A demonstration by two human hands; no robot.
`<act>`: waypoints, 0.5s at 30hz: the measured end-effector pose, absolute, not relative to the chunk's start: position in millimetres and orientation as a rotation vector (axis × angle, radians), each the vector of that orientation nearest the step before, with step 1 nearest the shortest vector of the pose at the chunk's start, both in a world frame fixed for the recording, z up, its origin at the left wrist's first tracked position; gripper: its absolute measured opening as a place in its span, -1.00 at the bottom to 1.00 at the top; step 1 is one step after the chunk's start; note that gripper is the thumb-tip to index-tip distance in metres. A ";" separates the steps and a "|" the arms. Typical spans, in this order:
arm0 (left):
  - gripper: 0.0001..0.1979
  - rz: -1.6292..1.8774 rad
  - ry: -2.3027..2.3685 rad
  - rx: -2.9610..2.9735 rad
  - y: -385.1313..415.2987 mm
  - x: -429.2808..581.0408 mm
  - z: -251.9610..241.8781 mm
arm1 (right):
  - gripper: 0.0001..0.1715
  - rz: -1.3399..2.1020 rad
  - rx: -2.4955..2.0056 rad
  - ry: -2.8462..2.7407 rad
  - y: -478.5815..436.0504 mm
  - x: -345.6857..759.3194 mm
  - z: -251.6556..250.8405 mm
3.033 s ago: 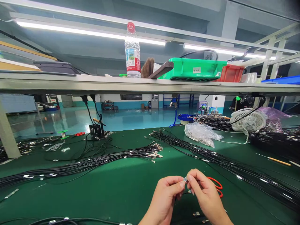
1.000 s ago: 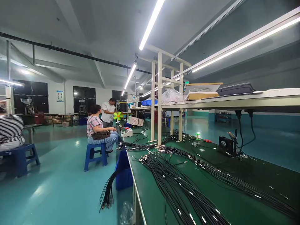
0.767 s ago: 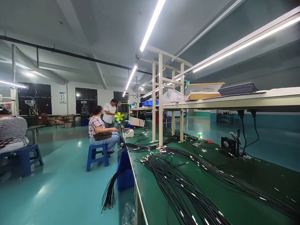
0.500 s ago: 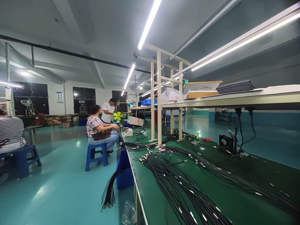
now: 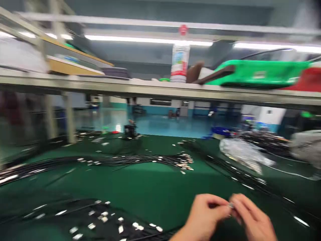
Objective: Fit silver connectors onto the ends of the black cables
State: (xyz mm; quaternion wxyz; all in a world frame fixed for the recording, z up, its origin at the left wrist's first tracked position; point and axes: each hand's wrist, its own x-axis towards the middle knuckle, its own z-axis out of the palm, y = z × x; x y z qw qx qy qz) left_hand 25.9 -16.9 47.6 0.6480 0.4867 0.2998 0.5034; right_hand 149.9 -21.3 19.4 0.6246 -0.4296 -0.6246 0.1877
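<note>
At the lower right of the head view, my left hand (image 5: 204, 214) and my right hand (image 5: 252, 216) meet fingertip to fingertip. Both are closed in a pinch on a small silvery piece (image 5: 230, 205), too blurred to name its kind. Left of them, a pile of black cables (image 5: 97, 217) with white tags spreads over the green tabletop (image 5: 150, 187). Beyond my hands lies a bundle of black cables (image 5: 125, 160) with pale ends. Another tagged cable bundle (image 5: 225, 164) runs down past my right hand.
A shelf (image 5: 150, 87) crosses above the table, carrying a bottle (image 5: 180, 62), a green container (image 5: 260, 71) and an open box (image 5: 72, 67). Clear plastic bags (image 5: 243, 154) lie at the right. A small black device (image 5: 130, 130) stands near the table's far edge.
The view has swung right, from the aisle with seated people to the bench and shelf. My hands, out of sight before, now show at the lower right.
</note>
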 end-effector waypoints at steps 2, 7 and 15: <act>-0.81 1.091 0.720 1.128 -8.1 31.0 53.5 | -0.55 0.475 -1.032 -1.431 -21.9 162.8 24.6; -0.78 1.026 0.674 1.130 -2.8 24.0 50.6 | -0.58 0.662 -0.985 -1.364 -14.7 155.4 30.4; -0.81 1.073 0.630 1.071 -6.6 27.6 50.9 | -0.62 0.845 -0.915 -1.240 -16.2 155.6 27.5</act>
